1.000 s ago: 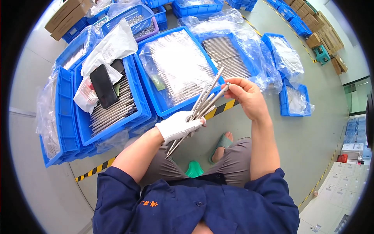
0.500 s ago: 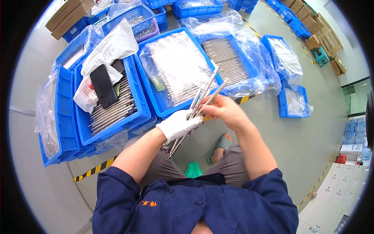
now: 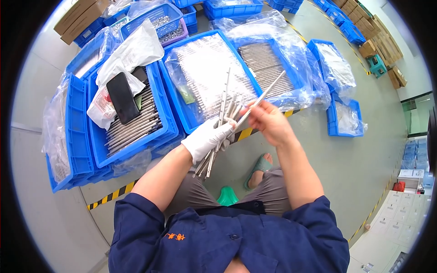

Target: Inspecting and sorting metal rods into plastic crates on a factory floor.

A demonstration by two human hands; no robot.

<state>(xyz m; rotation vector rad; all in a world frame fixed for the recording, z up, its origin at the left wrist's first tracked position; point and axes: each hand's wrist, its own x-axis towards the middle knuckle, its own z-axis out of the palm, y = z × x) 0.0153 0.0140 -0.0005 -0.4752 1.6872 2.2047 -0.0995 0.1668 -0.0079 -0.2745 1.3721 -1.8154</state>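
1 metal rod, pinched in bare right hand.
Long axis slants up-right; lower end beside gloved left hand, closed round other rods; right hand nearer rod's middle.

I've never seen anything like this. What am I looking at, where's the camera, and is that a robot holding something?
No robot here: those are a person's own two hands. The camera is worn on the person's head and looks down; its wide fisheye lens bends straight edges and leaves dark corners. Left in the picture is the person's left.

The left hand, in a white glove, grips a bundle of metal rods. The bare right hand holds one slanting rod by its lower part.

In front stand blue bins, several with more rods in them. In one bin, a phone and a white bag lie over the rods.
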